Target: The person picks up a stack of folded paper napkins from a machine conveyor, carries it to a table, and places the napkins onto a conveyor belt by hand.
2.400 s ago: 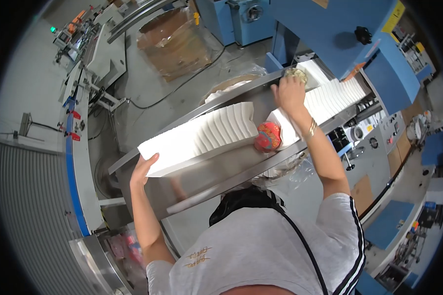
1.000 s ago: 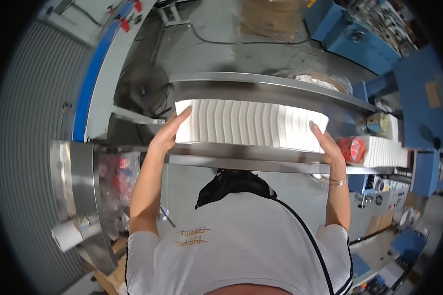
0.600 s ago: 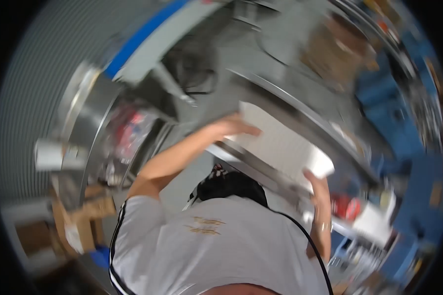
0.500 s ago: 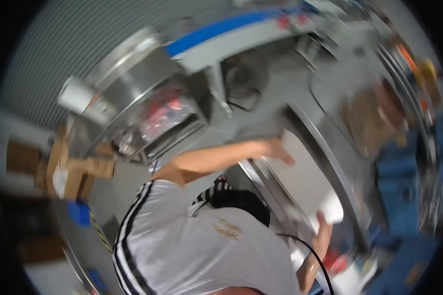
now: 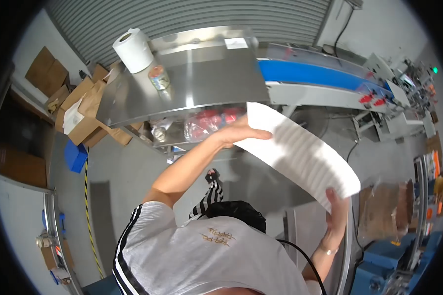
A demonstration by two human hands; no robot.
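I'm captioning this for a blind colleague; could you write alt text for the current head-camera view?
A person's left hand and right hand hold a long, rippled white stack near its opposite ends. Ahead is a steel table bearing a white roll, with a blue belt to its right.

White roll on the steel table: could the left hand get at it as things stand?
Probably not: the left hand holds one end of the white stack, and the white roll is well away, near the far left corner of the steel table.
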